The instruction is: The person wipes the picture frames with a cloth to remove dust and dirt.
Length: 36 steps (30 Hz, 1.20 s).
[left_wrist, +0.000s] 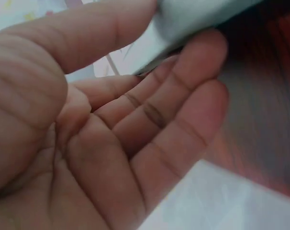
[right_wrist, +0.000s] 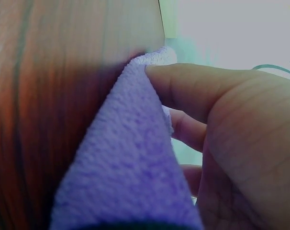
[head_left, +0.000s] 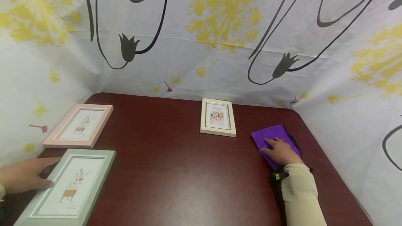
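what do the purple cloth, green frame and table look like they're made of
Purple cloth: soft fabric, perhaps terry or microfibre; its surface looks fuzzy up close.
Green frame: matte, perhaps painted wood or plastic; the even colour shows no grain to settle it.
Table: wood or wood-look laminate, somewhat glossy; streaky grain and a soft reflection.

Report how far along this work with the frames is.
Possibly done: the pink frame, lying with no hand on it. In hand: the left hand holds the green frame; the right hand rests on the purple cloth. Remaining, perhaps: the cream frame, also untouched.
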### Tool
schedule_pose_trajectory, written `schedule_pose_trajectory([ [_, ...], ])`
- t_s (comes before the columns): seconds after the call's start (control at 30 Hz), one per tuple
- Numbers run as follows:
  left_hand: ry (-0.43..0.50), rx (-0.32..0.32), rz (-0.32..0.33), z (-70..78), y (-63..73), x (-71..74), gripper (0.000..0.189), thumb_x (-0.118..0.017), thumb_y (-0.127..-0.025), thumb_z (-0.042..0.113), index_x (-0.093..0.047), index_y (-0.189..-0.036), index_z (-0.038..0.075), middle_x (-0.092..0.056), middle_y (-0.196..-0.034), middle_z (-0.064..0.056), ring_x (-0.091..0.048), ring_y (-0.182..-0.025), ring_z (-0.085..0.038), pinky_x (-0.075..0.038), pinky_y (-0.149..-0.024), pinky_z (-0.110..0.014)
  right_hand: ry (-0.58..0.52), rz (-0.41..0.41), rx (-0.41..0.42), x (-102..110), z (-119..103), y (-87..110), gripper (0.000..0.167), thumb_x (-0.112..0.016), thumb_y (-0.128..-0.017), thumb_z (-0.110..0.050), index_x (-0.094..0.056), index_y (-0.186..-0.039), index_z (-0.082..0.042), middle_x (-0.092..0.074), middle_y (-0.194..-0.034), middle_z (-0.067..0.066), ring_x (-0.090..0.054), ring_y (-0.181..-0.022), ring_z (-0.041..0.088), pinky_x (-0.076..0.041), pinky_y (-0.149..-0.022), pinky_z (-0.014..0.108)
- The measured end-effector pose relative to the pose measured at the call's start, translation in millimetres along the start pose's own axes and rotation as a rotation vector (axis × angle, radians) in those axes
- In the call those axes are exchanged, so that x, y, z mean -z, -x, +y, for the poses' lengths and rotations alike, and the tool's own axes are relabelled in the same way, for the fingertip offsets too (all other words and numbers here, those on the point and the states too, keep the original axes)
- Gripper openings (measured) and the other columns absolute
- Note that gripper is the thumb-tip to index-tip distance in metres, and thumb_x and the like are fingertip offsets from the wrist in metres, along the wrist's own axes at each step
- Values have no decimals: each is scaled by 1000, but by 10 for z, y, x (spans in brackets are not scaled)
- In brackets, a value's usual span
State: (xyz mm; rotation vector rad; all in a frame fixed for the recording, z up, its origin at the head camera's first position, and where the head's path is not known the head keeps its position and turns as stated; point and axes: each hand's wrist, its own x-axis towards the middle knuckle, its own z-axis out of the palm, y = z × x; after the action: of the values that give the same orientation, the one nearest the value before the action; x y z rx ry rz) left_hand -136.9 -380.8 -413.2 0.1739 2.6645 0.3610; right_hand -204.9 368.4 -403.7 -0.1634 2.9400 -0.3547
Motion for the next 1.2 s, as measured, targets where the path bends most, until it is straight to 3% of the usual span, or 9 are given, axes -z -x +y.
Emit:
schedule_pose_trajectory([
  [0.07, 18, -49, 20, 129, -17, -12, 94, -82, -74, 41, -42, -139, -14, -67, -105, -17, -63, -91, -33, -50, -79, -59, 3, 2, 4, 3, -12, -9, 62, -59, -97, -33, -46, -143, 6, -30, -143, 46, -28, -127, 69, -29, -97, 76],
  [0.13, 20, -123, 64, 321, -49, -15, 93, -82, -76, 38, -40, -142, -12, -66, -111, -19, -62, -96, -31, -50, -80, -56, 7, 4, 6, 2, -9, -13, 62, -59, -97, -33, -46, -143, 6, -31, -143, 46, -28, -127, 68, -30, -97, 76],
  [0.33, 60, -316, 156, 1124, -302, -75, 78, -79, -83, 26, -44, -142, -11, -62, -121, -29, -62, -108, -37, -48, -91, -58, 6, 2, 0, -5, 43, -8, 62, -60, -97, -33, -46, -144, 6, -30, -143, 46, -28, -128, 68, -30, -97, 75],
  [0.53, 58, -396, 181, 1933, -621, -223, 69, -76, -88, 24, -47, -139, -13, -66, -117, -23, -63, -104, -30, -50, -91, -51, -3, 10, 20, -11, 44, -24, 61, -61, -96, -31, -47, -143, 6, -34, -141, 46, -31, -130, 63, -31, -100, 72],
  [0.67, 18, -423, 172, 2324, -785, -287, 68, -73, -91, 27, -47, -141, -11, -66, -118, -19, -62, -107, -28, -50, -93, -46, -1, 12, 42, 9, 66, -18, 60, -62, -95, -28, -48, -142, 6, -35, -141, 45, -33, -130, 61, -33, -101, 69],
  [0.77, 53, -447, 151, 2455, -889, -305, 69, -75, -89, 27, -47, -142, -8, -68, -103, -8, -62, -95, -19, -52, -85, -39, -1, 12, 62, 23, 69, -12, 58, -63, -94, -25, -49, -141, 6, -35, -141, 44, -35, -129, 62, -34, -100, 69],
  [0.9, 167, -501, 94, 2465, -955, -317, 73, -80, -85, 24, -48, -143, -6, -58, -84, 5, -55, -80, -10, -49, -72, -30, 16, 45, 102, 12, 48, -7, 53, -66, -89, -17, -55, -136, 5, -44, -135, 43, -42, -123, 61, -39, -96, 68],
  [1.03, 225, -539, 74, 2453, -958, -319, 76, -82, -82, 27, -49, -143, -5, -60, -91, 3, -57, -86, -13, -50, -76, -34, 43, 131, 129, -5, 44, -12, 44, -70, -84, -7, -63, -125, 5, -55, -121, 38, -52, -114, 57, -44, -91, 65],
  [1.2, 177, -459, 109, 2456, -925, -309, 78, -82, -79, 41, -52, -144, 10, -57, -116, -8, -53, -109, -25, -49, -89, -45, 18, 198, 167, 3, 102, -42, 23, -67, -82, 2, -70, -105, 1, -67, -100, 21, -63, -96, 41, -49, -84, 56],
])
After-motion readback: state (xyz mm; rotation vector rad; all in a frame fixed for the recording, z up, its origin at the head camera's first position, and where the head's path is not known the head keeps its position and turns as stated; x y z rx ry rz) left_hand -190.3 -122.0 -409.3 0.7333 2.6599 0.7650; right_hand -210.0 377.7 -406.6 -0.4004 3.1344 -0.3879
